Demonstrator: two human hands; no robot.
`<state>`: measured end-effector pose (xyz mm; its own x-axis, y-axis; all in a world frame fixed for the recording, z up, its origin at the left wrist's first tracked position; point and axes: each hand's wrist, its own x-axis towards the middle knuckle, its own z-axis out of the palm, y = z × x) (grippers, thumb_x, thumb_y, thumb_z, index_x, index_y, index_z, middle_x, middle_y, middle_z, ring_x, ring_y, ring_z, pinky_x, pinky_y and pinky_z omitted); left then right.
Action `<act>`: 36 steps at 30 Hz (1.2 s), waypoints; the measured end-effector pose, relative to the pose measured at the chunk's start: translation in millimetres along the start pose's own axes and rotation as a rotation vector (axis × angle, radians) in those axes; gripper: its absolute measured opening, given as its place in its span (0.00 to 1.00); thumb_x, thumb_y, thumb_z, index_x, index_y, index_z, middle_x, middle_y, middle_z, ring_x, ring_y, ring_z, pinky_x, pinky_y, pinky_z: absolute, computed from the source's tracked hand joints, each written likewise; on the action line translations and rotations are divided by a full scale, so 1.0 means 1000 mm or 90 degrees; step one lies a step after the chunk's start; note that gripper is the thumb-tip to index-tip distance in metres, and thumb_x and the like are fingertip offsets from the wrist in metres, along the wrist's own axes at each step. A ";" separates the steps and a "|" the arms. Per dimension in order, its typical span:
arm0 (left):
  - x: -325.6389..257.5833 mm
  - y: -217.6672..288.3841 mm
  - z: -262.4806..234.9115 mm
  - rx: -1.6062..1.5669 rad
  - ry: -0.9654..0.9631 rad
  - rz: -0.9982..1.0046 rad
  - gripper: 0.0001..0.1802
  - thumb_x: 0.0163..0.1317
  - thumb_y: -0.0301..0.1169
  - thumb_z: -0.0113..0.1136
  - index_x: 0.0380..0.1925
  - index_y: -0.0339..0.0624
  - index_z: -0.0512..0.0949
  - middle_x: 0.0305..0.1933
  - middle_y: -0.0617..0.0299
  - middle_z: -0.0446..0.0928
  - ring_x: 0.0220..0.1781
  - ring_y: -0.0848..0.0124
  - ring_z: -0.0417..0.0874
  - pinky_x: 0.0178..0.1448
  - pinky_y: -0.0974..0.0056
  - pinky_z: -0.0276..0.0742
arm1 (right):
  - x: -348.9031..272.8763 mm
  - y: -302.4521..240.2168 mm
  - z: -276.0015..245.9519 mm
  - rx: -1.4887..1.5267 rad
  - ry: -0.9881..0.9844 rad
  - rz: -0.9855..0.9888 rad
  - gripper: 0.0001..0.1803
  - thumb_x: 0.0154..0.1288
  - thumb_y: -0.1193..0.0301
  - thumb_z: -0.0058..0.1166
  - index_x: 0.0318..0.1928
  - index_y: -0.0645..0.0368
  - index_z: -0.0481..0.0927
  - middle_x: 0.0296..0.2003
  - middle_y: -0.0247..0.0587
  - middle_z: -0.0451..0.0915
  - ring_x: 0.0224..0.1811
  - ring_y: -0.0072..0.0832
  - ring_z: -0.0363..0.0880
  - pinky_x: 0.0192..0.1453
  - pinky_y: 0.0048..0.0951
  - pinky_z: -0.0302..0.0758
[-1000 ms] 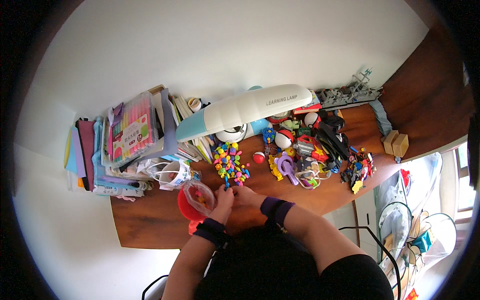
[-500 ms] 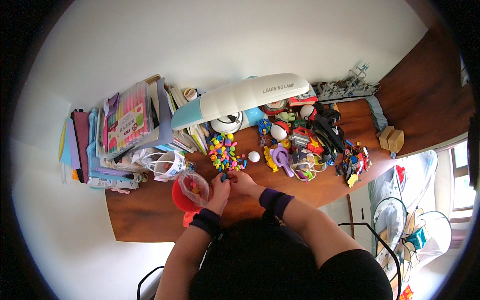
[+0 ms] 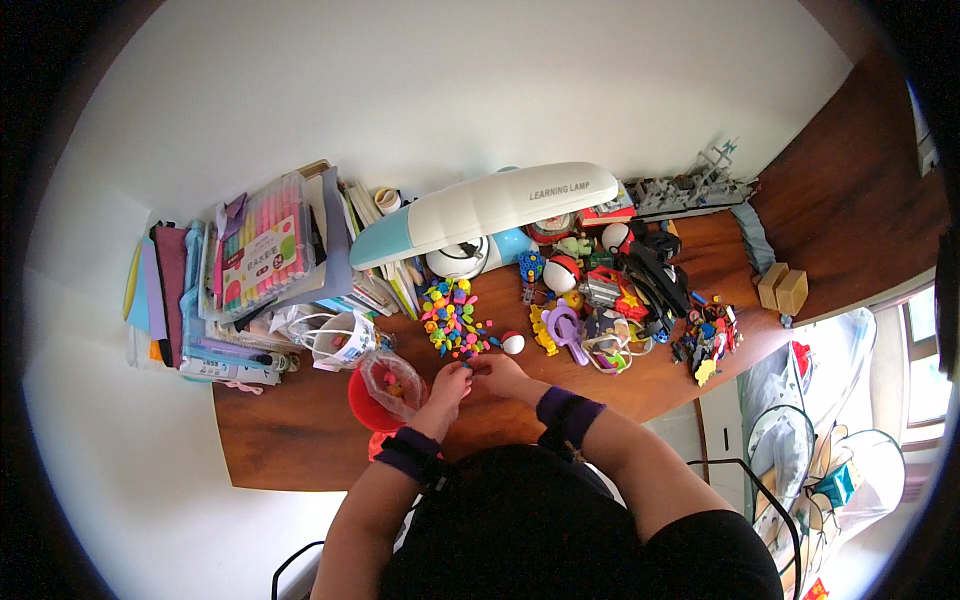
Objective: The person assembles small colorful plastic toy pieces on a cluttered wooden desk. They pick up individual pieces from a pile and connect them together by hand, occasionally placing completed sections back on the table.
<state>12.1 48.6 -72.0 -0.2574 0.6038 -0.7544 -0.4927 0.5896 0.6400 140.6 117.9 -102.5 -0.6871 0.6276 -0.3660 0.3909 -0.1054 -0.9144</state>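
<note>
My left hand (image 3: 447, 387) and my right hand (image 3: 503, 376) meet fingertip to fingertip over the wooden desk (image 3: 290, 440), just below a pile of small colourful beads (image 3: 450, 318). Something tiny sits between the fingertips; I cannot tell which hand grips it. A red bowl (image 3: 364, 402) holding a clear plastic bag (image 3: 390, 380) stands right beside my left hand. A small red and white ball (image 3: 513, 343) lies just above my right hand. Both wrists wear dark purple bands.
A long white desk lamp (image 3: 490, 208) spans the back. Stacked books and a marker case (image 3: 262, 245) fill the left. A clear cup (image 3: 340, 340) stands near the bowl. Mixed toys (image 3: 620, 290) crowd the right, two small wooden blocks (image 3: 781, 288) at the desk's far end.
Both hands have shifted slightly up toward the bead pile and drawn together at the fingertips. The view has tilted a little; the desk things stay in place.
</note>
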 end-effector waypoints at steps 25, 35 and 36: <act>-0.144 0.054 -0.080 -0.196 -0.044 0.261 0.20 0.64 0.27 0.47 0.56 0.34 0.67 0.51 0.57 0.71 0.50 0.69 0.74 0.54 0.65 0.72 | -0.030 -0.118 0.019 -0.048 -0.159 -0.157 0.15 0.61 0.72 0.53 0.49 0.62 0.76 0.41 0.40 0.81 0.41 0.23 0.78 0.48 0.25 0.74; -0.074 0.031 -0.022 -0.013 -0.225 0.107 0.17 0.64 0.32 0.52 0.51 0.38 0.72 0.50 0.58 0.74 0.48 0.70 0.77 0.52 0.66 0.74 | -0.047 -0.031 -0.037 -0.224 -0.043 0.033 0.19 0.58 0.66 0.56 0.49 0.60 0.77 0.42 0.43 0.82 0.42 0.31 0.81 0.47 0.29 0.76; -0.084 0.039 -0.012 0.010 -0.209 0.105 0.17 0.64 0.32 0.53 0.51 0.38 0.72 0.49 0.59 0.74 0.47 0.70 0.77 0.51 0.67 0.74 | -0.049 -0.036 -0.040 -0.234 -0.023 0.028 0.19 0.57 0.67 0.56 0.49 0.60 0.77 0.42 0.43 0.81 0.42 0.32 0.81 0.47 0.30 0.76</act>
<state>4.8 14.4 14.5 -0.0511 0.8299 -0.5555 -0.4537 0.4763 0.7532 185.0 121.7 -44.9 -0.6833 0.6002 -0.4158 0.6102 0.1566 -0.7766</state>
